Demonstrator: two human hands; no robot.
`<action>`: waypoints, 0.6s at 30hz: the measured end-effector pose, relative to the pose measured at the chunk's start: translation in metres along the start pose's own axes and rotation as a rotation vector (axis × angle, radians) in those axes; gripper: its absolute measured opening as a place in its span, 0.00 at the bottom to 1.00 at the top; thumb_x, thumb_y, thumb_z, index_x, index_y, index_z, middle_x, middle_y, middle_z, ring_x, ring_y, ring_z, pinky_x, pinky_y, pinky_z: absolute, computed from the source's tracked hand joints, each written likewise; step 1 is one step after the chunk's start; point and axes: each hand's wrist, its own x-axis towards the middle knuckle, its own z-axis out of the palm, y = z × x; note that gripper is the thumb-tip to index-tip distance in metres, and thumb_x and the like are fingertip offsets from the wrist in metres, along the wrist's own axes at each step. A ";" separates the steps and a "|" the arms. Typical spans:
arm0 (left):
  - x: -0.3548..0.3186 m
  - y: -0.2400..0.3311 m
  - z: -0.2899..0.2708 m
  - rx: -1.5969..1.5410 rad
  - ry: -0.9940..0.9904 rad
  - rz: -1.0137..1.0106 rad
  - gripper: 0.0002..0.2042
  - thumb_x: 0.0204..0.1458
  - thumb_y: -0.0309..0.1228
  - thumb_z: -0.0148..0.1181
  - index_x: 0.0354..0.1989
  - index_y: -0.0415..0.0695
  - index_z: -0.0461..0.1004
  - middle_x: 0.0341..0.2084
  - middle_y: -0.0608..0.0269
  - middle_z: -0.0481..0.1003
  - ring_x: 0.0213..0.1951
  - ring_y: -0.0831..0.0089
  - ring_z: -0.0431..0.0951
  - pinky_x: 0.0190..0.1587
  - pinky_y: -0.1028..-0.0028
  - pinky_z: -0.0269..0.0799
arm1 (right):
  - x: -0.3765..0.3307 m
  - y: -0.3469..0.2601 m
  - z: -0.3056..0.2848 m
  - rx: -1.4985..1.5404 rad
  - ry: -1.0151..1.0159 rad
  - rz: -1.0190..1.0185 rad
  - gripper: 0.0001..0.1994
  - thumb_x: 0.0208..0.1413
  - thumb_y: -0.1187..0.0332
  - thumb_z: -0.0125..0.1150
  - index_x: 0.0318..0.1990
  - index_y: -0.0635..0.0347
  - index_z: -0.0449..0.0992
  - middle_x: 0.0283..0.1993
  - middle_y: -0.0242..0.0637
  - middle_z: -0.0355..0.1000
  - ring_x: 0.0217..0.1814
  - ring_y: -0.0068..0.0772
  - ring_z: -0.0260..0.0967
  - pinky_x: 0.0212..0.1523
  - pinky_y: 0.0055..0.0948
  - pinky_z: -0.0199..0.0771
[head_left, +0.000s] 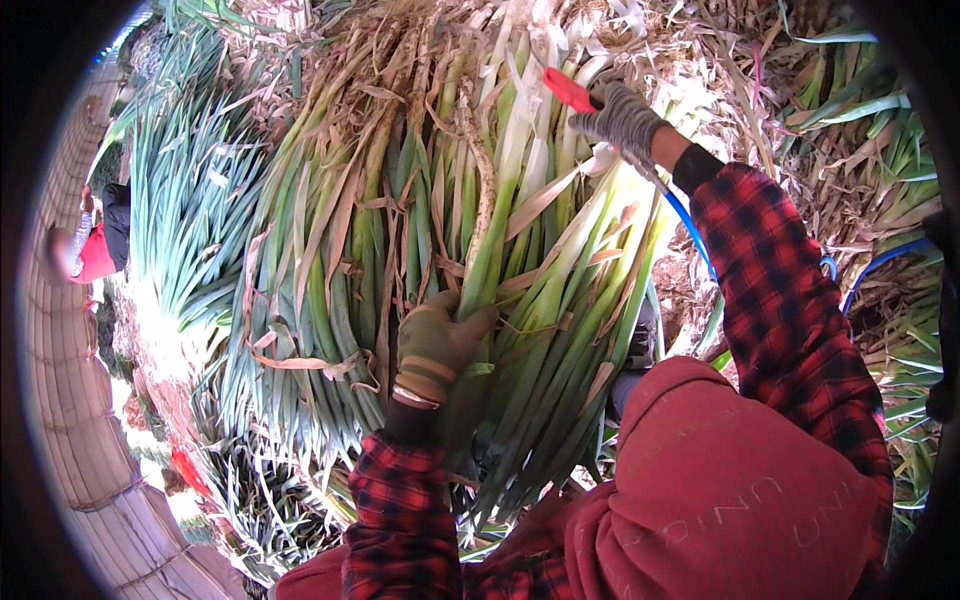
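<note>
Head cam: L hand (pixel 440 345) clasping 1 leek (pixel 492 250), R hand (pixel 622 122) gripping 1 red tool (pixel 570 91), pile edge (pixel 634 250) leaving gap (pixel 688 290) nr sleeve (pixel 785 290)

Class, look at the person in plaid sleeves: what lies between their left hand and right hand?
In the head view, long green-and-white stalks and a dry tan leaf lie between the left hand and right hand.
</note>
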 end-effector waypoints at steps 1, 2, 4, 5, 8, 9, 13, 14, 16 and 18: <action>-0.001 0.000 0.002 0.047 0.024 0.016 0.21 0.46 0.45 0.66 0.41 0.39 0.82 0.28 0.51 0.81 0.33 0.65 0.83 0.38 0.66 0.75 | 0.007 -0.001 -0.004 0.001 0.000 0.012 0.21 0.49 0.53 0.72 0.35 0.66 0.78 0.25 0.35 0.72 0.27 0.26 0.67 0.33 0.32 0.68; -0.002 0.000 0.005 0.101 0.039 0.047 0.22 0.47 0.45 0.66 0.42 0.37 0.80 0.30 0.48 0.81 0.34 0.64 0.83 0.38 0.66 0.74 | 0.011 0.001 -0.010 -0.106 0.015 -0.021 0.20 0.49 0.55 0.73 0.36 0.65 0.79 0.26 0.35 0.73 0.27 0.26 0.68 0.33 0.32 0.69; -0.010 0.005 0.003 -0.027 0.024 0.127 0.22 0.50 0.45 0.63 0.44 0.37 0.79 0.31 0.45 0.80 0.34 0.58 0.82 0.40 0.65 0.74 | 0.008 0.005 -0.010 0.067 -0.013 0.038 0.20 0.49 0.56 0.73 0.39 0.65 0.79 0.26 0.34 0.73 0.28 0.26 0.68 0.34 0.32 0.69; -0.015 0.009 0.001 -0.089 0.012 0.172 0.22 0.52 0.45 0.62 0.45 0.38 0.78 0.31 0.44 0.79 0.35 0.56 0.82 0.41 0.65 0.74 | 0.005 0.009 -0.011 0.153 -0.024 0.072 0.20 0.49 0.57 0.73 0.40 0.65 0.79 0.27 0.33 0.73 0.29 0.26 0.69 0.34 0.32 0.70; -0.029 -0.009 0.002 -0.382 0.002 0.133 0.18 0.59 0.40 0.56 0.44 0.34 0.77 0.27 0.56 0.78 0.32 0.70 0.77 0.39 0.70 0.73 | -0.029 0.004 -0.004 0.160 -0.026 -0.015 0.20 0.51 0.58 0.72 0.43 0.66 0.78 0.28 0.31 0.73 0.32 0.22 0.67 0.35 0.29 0.69; -0.032 -0.025 0.004 -0.438 0.032 0.142 0.18 0.59 0.39 0.55 0.44 0.34 0.77 0.27 0.59 0.78 0.32 0.73 0.76 0.38 0.71 0.73 | -0.043 -0.005 -0.001 0.161 -0.031 -0.055 0.20 0.51 0.58 0.71 0.44 0.67 0.78 0.28 0.30 0.73 0.33 0.20 0.67 0.36 0.28 0.69; -0.037 -0.024 -0.025 -0.301 -0.071 -0.011 0.14 0.56 0.34 0.59 0.42 0.33 0.78 0.25 0.64 0.77 0.28 0.78 0.75 0.32 0.75 0.72 | -0.124 -0.039 -0.013 0.383 -0.159 -0.108 0.22 0.53 0.59 0.70 0.47 0.69 0.76 0.27 0.27 0.68 0.30 0.19 0.60 0.35 0.26 0.68; -0.035 -0.018 -0.038 -0.343 -0.064 0.033 0.15 0.53 0.33 0.58 0.43 0.34 0.77 0.27 0.63 0.78 0.29 0.78 0.76 0.33 0.76 0.72 | -0.140 -0.036 -0.008 0.422 -0.087 -0.187 0.23 0.53 0.60 0.70 0.49 0.70 0.74 0.27 0.27 0.67 0.31 0.19 0.59 0.34 0.27 0.66; -0.037 0.023 -0.067 -0.370 -0.020 0.121 0.14 0.53 0.32 0.57 0.41 0.34 0.78 0.28 0.63 0.79 0.30 0.77 0.76 0.34 0.75 0.73 | -0.172 -0.053 -0.025 0.450 -0.116 -0.140 0.27 0.52 0.54 0.68 0.49 0.70 0.73 0.27 0.31 0.66 0.31 0.22 0.60 0.34 0.29 0.66; -0.019 0.046 -0.073 -0.381 -0.075 0.180 0.14 0.54 0.33 0.57 0.42 0.34 0.78 0.30 0.62 0.79 0.31 0.77 0.76 0.35 0.74 0.73 | -0.193 -0.054 -0.031 0.423 -0.090 -0.093 0.29 0.52 0.47 0.66 0.46 0.69 0.74 0.25 0.33 0.64 0.29 0.25 0.59 0.33 0.30 0.65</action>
